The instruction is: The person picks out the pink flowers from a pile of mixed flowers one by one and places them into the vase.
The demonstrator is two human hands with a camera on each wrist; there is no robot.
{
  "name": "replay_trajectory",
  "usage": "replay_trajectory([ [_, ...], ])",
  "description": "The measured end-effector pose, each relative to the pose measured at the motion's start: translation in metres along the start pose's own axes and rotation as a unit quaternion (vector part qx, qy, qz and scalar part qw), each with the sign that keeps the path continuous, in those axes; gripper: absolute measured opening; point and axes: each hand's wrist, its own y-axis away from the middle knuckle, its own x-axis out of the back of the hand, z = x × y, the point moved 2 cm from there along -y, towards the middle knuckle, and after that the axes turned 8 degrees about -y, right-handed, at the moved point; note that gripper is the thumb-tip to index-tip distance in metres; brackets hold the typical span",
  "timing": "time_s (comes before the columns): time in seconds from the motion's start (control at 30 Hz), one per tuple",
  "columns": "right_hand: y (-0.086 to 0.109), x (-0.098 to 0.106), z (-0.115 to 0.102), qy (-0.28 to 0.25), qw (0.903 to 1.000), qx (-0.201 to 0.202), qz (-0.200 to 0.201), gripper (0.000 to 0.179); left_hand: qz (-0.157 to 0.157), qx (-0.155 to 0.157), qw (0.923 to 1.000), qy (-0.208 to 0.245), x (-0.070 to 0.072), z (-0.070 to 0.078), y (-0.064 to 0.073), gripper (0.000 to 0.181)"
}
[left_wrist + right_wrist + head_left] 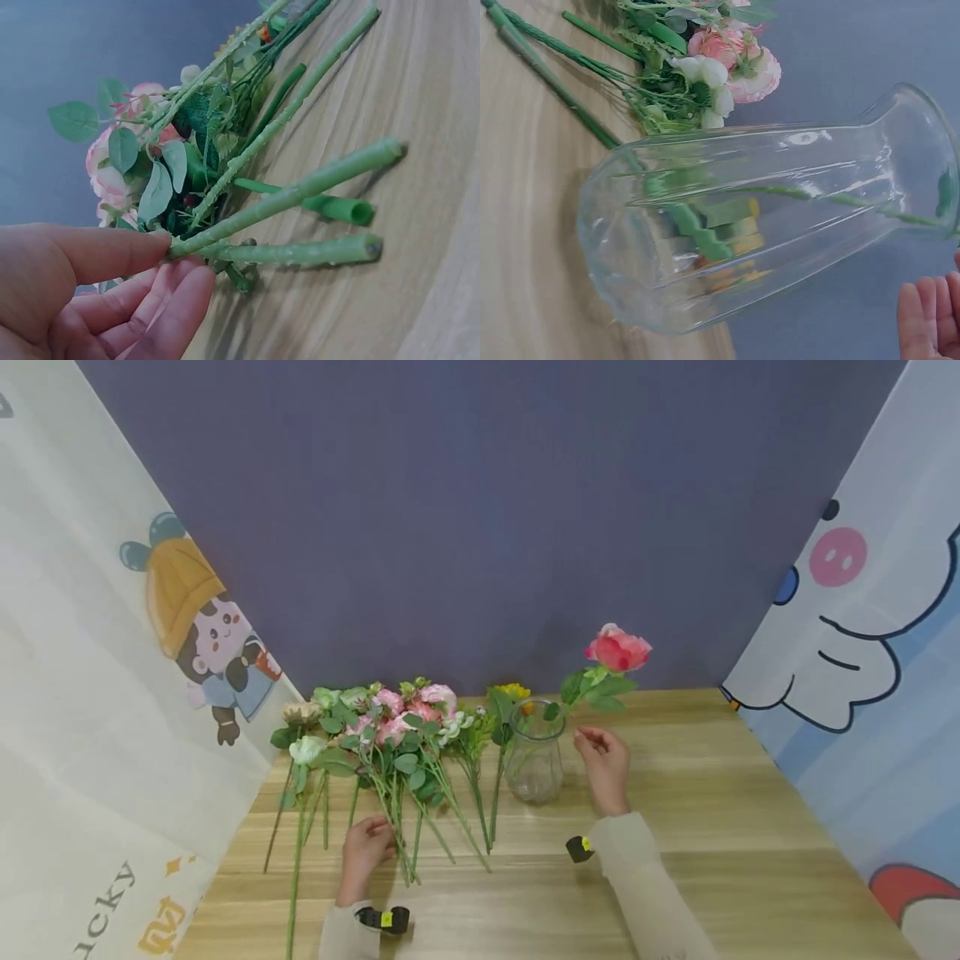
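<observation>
A pink rose (618,652) leans to the right out of a clear glass vase (534,772), its stem passing through the mouth. Beside the vase's neck, my right hand (606,772) is held with fingers loosely bent and nothing between them; the right wrist view shows only its fingers (928,311). My left hand (366,853) is at the lower ends of the flowers laid on the table. In the left wrist view, its thumb and forefinger pinch a green flower stem (300,187). Which bloom this stem bears is hard to tell among the leaves.
Pink flowers (392,703), a pale green-white flower (307,749) and several leafy stems lie left of the vase. A yellow flower (513,691) lies behind it. The wooden table (720,827) meets a dark back wall (480,527), with printed curtains on both sides.
</observation>
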Motion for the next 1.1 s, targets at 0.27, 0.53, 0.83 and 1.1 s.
replay_trajectory([
  [0.27, 0.01, 0.011, 0.012, -0.003, 0.9996, -0.026, -0.007, 0.023, -0.018, 0.004, 0.9981, 0.059, -0.002, 0.001, -0.002, 0.036],
  [0.53, 0.021, 0.019, 0.025, 0.028, 0.9976, -0.061, -0.018, 0.023, -0.035, 0.0, 0.9963, 0.078, -0.003, 0.006, -0.003, 0.037],
  [0.83, 0.03, 0.024, 0.029, 0.041, 0.995, -0.082, -0.039, 0.029, -0.035, -0.007, 0.9971, 0.067, -0.006, 0.016, 0.0, 0.035],
  [1.1, 0.034, 0.025, 0.03, 0.047, 0.9949, -0.079, -0.043, 0.028, -0.015, -0.034, 0.9974, 0.061, -0.008, 0.031, 0.002, 0.027],
])
